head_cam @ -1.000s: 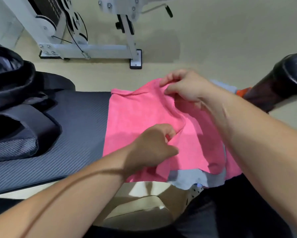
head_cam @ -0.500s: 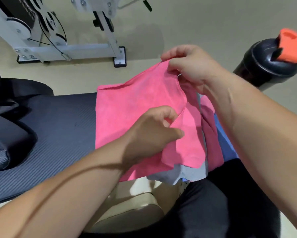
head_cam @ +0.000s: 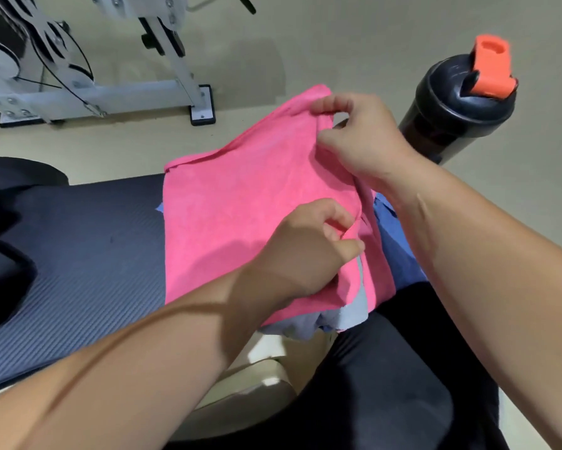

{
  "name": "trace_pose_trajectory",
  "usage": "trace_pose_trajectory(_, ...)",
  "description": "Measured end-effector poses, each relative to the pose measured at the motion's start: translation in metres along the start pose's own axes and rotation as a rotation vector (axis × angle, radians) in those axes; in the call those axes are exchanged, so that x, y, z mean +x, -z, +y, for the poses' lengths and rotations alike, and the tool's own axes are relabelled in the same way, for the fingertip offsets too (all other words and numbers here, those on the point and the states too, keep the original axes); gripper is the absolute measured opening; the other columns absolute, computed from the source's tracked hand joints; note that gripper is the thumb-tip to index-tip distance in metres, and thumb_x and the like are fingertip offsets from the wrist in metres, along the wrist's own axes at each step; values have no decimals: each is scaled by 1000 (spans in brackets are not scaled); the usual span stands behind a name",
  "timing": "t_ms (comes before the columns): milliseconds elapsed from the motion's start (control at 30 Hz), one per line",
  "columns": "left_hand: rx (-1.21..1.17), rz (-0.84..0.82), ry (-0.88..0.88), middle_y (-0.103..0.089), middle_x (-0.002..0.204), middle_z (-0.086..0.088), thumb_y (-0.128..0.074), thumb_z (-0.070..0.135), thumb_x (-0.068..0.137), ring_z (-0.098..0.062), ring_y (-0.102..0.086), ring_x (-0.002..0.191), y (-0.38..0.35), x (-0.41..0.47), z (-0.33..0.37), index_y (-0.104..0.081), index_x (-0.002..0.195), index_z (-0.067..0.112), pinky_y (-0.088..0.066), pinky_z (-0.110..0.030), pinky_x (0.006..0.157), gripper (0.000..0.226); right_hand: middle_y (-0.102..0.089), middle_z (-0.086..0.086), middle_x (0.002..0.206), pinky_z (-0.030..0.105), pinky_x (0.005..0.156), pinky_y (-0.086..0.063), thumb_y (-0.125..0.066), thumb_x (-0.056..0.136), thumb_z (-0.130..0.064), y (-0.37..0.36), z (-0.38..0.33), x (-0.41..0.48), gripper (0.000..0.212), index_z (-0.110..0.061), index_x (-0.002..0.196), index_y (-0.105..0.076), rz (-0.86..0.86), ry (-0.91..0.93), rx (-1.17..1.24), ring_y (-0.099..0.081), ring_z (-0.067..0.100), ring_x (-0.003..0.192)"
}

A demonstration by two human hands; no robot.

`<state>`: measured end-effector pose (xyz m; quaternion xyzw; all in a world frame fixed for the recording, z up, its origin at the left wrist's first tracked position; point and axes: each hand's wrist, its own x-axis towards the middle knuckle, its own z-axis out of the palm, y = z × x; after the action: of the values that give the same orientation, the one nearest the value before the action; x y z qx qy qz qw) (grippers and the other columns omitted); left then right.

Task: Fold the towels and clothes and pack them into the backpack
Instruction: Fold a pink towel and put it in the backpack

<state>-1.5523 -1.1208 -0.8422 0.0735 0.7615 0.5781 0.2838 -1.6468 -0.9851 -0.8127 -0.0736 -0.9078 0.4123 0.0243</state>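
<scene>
Single wide-angle view from head height, facing forward and steeply down along both forearms. Close over the left hand and right hand at the pink towel, mid-frame; floor and white machine frame farther off, top.

I see a dark ribbed mat. On the mat's right end, the pink towel lies over grey-blue cloth; the black backpack sits at its left end. On the beige floor beyond the mat stands a white machine frame.
</scene>
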Motion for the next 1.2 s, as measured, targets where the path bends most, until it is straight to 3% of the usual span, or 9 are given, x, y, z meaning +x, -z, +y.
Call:
trace_pose_trajectory(67,-39,-61,33,-68,69,-3,-77,28,86,-17,-62,54,-7,0,-1,-65,99,23,-53,-31,60,18,-64,1,121,14,92,-40,-68,82,-16,-1,7,0,50,-20,131,-64,-93,5,-210,-62,14,105)
trace_pose_trajectory(133,-8,-19,16,-71,75,-9,-73,31,90,-17,-62,54,-7,-2,-4,-67,94,22,-54,-36,65,12,-47,11,137,29,109,-37,-72,82,-33,-10,18,-5,58,-22,137,-58,-155,35,-388,-51,28,125)
trace_pose_trajectory(300,173,439,-132,-61,61,6,-69,23,87,-8,-50,56,45,-8,-32,-63,74,17,-43,-31,61,16,-24,13,161,52,112,-26,-53,87,-64,-37,18,-36,69,-28,146,-46,-24,279,-711,-28,38,143)
trace_pose_trajectory(400,430,675,-58,-62,77,5,-67,25,88,-13,-57,73,98,-16,-62,-62,84,20,-47,-36,71,9,1,9,169,61,121,-1,-36,91,-73,-62,15,-51,79,-33,158,-23,-233,349,-773,2,35,155)
trace_pose_trajectory(500,739,650,152,-56,103,-3,-66,46,85,-29,-57,95,136,-29,-88,-57,103,21,-50,-43,81,33,11,6,169,65,118,12,-21,90,-79,-82,21,-59,84,-36,160,-4,-401,345,-900,16,34,154)
trace_pose_trajectory(667,995,533,334,-58,79,2,-57,74,77,-24,-56,73,153,-60,-101,-50,76,20,-41,-35,58,54,-22,13,164,69,117,2,-24,87,-81,-96,-7,-56,85,-26,152,-34,-369,352,-1004,-8,39,153)
trace_pose_trajectory(800,988,410,339,-59,70,3,-65,78,69,-20,-58,68,160,-72,-100,-56,68,18,-43,-31,54,60,-44,8,143,51,107,-27,-36,95,-65,-134,-54,-45,62,-28,144,-45,-432,576,-869,-36,34,130)
trace_pose_trajectory(967,904,300,253,-61,70,1,-75,64,73,-24,-59,74,158,-79,-105,-58,64,17,-52,-38,65,51,-28,13,156,52,112,-26,-35,98,-63,-185,-80,-32,57,-46,152,-32,-583,469,-863,-28,37,140)
trace_pose_trajectory(1200,658,256,201,-63,59,-1,-79,30,78,-17,-59,60,167,-81,-103,-59,60,9,-46,-33,59,34,-46,11,138,46,101,-38,-49,95,-56,-194,-89,-35,56,-12,127,-60,-333,431,-768,-44,34,125)
